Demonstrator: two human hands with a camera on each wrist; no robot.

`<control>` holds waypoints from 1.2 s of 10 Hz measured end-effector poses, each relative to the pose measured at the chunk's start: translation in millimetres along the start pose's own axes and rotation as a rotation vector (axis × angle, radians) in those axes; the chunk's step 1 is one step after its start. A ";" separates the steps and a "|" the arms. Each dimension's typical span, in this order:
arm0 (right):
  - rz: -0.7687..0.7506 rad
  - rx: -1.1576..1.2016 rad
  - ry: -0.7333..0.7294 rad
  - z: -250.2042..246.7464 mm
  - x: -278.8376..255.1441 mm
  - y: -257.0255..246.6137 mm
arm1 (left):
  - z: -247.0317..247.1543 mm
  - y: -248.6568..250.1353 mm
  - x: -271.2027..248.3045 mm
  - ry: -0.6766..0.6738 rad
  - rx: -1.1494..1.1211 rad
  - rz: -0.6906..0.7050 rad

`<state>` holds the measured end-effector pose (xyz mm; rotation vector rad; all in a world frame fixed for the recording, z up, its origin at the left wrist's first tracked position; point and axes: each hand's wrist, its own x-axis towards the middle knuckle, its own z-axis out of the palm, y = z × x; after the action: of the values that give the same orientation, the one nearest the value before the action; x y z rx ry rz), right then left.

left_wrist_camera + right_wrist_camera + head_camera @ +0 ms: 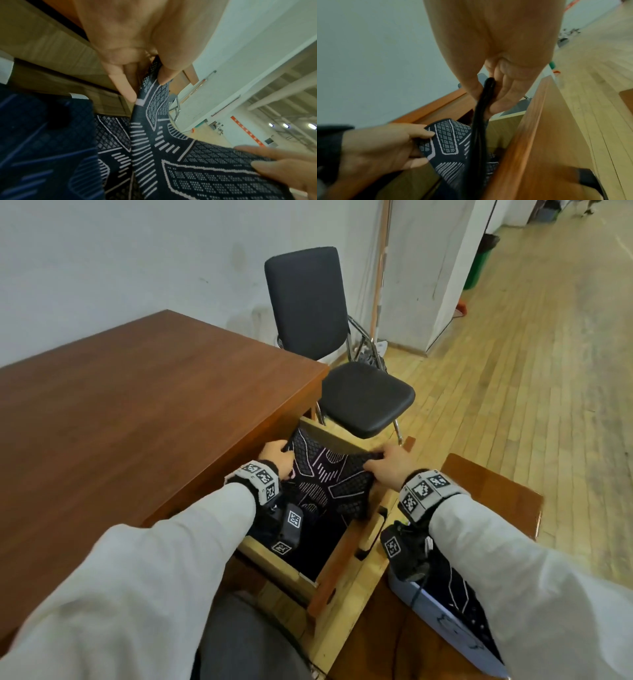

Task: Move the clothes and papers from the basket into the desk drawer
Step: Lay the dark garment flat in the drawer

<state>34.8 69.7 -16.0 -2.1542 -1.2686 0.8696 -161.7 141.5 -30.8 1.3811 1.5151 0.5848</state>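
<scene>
A black garment with a pale geometric pattern point(329, 484) hangs stretched between both hands over the open desk drawer point(274, 563), its lower part down inside. My left hand point(286, 455) pinches its left top edge by the desk. The left wrist view shows thumb and fingers point(130, 93) clamped on the garment point(171, 155). My right hand point(375, 460) grips the right top edge, where the garment point(450, 142) bunches dark between its fingers point(498, 102). The pale basket point(442, 625) sits at lower right, with another dark patterned cloth point(459, 587) in it. No papers show.
The brown desk top point(137, 405) lies to the left. The drawer's brown front panel point(335, 570) juts toward me. A black chair point(363, 398) stands just beyond the drawer. The basket rests on a brown wooden surface point(496, 491). Wooden floor point(531, 371) spreads right.
</scene>
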 end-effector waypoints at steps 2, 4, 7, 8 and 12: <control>-0.211 -0.252 -0.047 30.9 24.3 -2.3 | 8.5 -26.2 28.1 -0.012 0.103 -0.135; -0.252 -0.404 -0.073 45.1 43.6 3.2 | 19.6 -62.2 61.3 0.048 0.193 -0.205; -0.227 -0.673 -0.084 57.7 55.7 10.5 | 37.8 -68.0 77.7 0.015 0.060 -0.285; -0.228 -0.752 -0.121 60.4 58.1 11.5 | 41.7 -72.9 86.8 0.058 0.055 -0.283; -0.257 -1.041 -0.128 67.6 62.3 15.4 | 45.3 -94.0 102.0 0.153 -0.019 -0.287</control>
<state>17.0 124.3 -89.4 -2.5528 -2.3611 0.2160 -155.3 203.1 -162.9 1.0973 1.7880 0.5316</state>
